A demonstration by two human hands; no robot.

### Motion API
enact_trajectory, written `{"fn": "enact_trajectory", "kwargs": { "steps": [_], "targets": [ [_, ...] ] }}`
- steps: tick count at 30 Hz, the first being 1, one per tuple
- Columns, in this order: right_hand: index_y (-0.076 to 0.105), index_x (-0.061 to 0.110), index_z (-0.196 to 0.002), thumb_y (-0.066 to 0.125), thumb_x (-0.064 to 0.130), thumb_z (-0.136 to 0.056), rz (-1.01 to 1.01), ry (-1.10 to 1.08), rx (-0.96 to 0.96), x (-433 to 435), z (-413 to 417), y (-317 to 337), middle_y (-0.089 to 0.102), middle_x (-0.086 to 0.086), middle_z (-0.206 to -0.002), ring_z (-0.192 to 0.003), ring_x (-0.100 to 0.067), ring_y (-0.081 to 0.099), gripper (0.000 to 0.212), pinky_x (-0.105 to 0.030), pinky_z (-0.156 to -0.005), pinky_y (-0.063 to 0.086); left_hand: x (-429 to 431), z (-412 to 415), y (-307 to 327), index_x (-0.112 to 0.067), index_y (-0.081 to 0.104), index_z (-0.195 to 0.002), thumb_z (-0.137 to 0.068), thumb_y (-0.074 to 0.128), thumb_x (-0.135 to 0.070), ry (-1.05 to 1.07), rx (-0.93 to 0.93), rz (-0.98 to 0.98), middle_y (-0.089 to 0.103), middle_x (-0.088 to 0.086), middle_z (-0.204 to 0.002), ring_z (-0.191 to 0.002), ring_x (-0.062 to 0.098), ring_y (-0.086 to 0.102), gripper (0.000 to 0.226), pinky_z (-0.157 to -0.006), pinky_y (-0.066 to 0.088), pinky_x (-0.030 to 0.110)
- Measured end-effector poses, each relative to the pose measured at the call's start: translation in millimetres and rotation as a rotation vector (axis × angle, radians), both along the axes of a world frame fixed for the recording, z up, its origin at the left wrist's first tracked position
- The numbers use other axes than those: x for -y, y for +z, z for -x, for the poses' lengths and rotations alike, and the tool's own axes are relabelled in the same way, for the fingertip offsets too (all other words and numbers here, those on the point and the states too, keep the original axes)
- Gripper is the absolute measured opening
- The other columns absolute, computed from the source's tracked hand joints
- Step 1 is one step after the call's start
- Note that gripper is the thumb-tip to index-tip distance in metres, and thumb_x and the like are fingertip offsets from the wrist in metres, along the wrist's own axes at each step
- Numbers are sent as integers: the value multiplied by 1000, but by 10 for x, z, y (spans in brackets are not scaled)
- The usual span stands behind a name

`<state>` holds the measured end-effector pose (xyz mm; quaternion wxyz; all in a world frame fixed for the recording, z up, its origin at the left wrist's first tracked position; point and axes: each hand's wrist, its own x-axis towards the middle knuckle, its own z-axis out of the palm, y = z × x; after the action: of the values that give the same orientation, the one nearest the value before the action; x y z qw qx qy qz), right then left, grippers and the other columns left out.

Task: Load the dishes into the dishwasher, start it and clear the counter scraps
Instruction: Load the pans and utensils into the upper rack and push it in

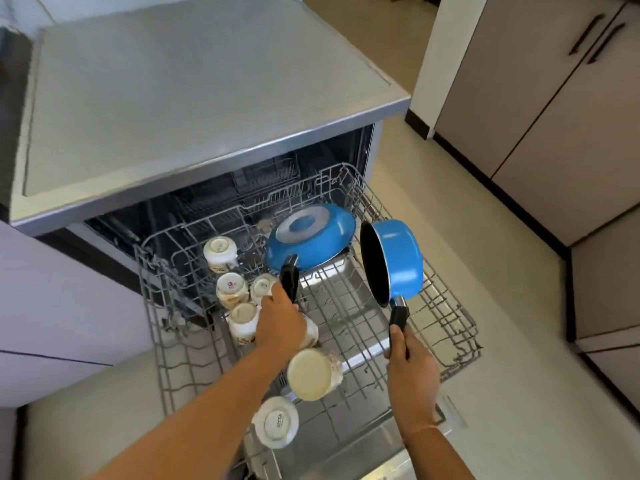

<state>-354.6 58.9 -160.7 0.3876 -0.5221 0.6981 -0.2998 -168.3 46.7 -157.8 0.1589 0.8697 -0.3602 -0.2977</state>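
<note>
Cookware was being loaded: a frying pan [311, 237], its handle gripped by the left hand [280, 320], lay upturned on the rack's [450, 327] far side. A saucepan [401, 258] was clamped in the right hand [410, 368] above bare wire, where inverting seemed required next.

Person, body parts in view: two hands, two forearms.

1. Left hand [280, 323]: bare. Finger detail too blurred to list.
2. Left forearm [194, 410]: bare along its whole visible length, from the wrist to the lower edge of the view.
3. Right hand [410, 372]: bare.
4. Right forearm [440, 455]: bare from the wrist to the lower edge of the view.
5. Wrist thread [420, 427]: one thin orange-red strand on the right wrist, lying close to the arm. Knot or clasp cannot be made out.
</note>
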Motion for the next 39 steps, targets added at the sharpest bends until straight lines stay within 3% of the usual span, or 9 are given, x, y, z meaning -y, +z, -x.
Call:
{"fn": "enact_trajectory", "kwargs": {
  "steps": [4, 8, 16, 22, 24, 27, 31, 35, 39],
  "targets": [
    [60, 17, -124, 44, 30, -97, -19, -15, 34, -106, -48, -154, 62, -2, -67, -62, -12, 58, 34, -26, -51, 45, 148, 5, -137, -11, 18, -143, -93, 48, -12, -56, 93, -29, 39, 22, -132, -112, 39, 50, 58, -86, 44, 43],
    [58, 19, -128, 44, 31, -97, -64, -41, 46, -184, -50, -229, 62, 0, -66, -60, -11, 57, 37, -23, -48, 45, 339, 154, -191, -12, 14, -146, -88, 57, -7, -26, -9, -81, 37, 21, -133, -117, 38, 48, 72, -92, 44, 42],
    [57, 20, -130, 44, 32, -96, -107, -55, 36, -144, -102, -310, 62, 8, -67, -62, -6, 58, 38, -19, -47, 42, 551, 246, -345, -5, -5, -148, -91, 55, -8, -90, -97, -141, 9, 24, -150, -135, 39, 28, 83, -107, 32, 40],
    [57, 21, -129, 43, 34, -97, -121, -43, 36, -102, -113, -374, 63, -3, -67, -59, -9, 56, 38, -22, -50, 46, 490, 295, -507, -4, 2, -148, -91, 54, -4, -163, -154, -139, 2, 21, -153, -133, 37, 34, 78, -102, 36, 35],
    [57, 21, -130, 43, 35, -97, -121, -40, 33, -94, -104, -390, 64, -1, -68, -60, -9, 57, 38, -25, -51, 49, 492, 272, -553, -4, 7, -148, -90, 55, -2, -181, -136, -128, 7, 23, -152, -131, 38, 37, 75, -101, 38, 37],
    [57, 21, -130, 45, 34, -96, -117, -53, 44, -89, -101, -395, 63, 1, -68, -61, -9, 57, 38, -30, -56, 52, 533, 237, -633, -8, 9, -148, -88, 52, 3, -249, -99, -106, 28, 24, -142, -123, 37, 44, 75, -98, 42, 41],
    [55, 24, -130, 47, 32, -96, -113, -83, 54, -156, -104, -380, 59, 7, -64, -55, -6, 52, 36, -13, -48, 43, 577, 206, -663, -7, 18, -146, -89, 54, -6, -319, -6, -129, 43, 19, -134, -117, 34, 50, 68, -95, 46, 42],
    [54, 30, -130, 49, 33, -95, -128, -95, 53, -273, -136, -384, 60, 8, -65, -51, -7, 49, 35, -14, -46, 39, 577, 154, -668, -12, 33, -136, -92, 53, -20, -308, 9, -151, 57, 13, -120, -106, 32, 58, 48, -89, 49, 46],
    [46, 32, -137, 46, 34, -95, -97, -52, -4, -411, -141, -411, 52, 5, -63, -55, -10, 47, 42, -23, -51, 41, 601, 77, -647, -14, 51, -117, -91, 57, -27, -244, -110, -173, 62, 7, -112, -100, 27, 60, 30, -76, 45, 32]
  ]
}}
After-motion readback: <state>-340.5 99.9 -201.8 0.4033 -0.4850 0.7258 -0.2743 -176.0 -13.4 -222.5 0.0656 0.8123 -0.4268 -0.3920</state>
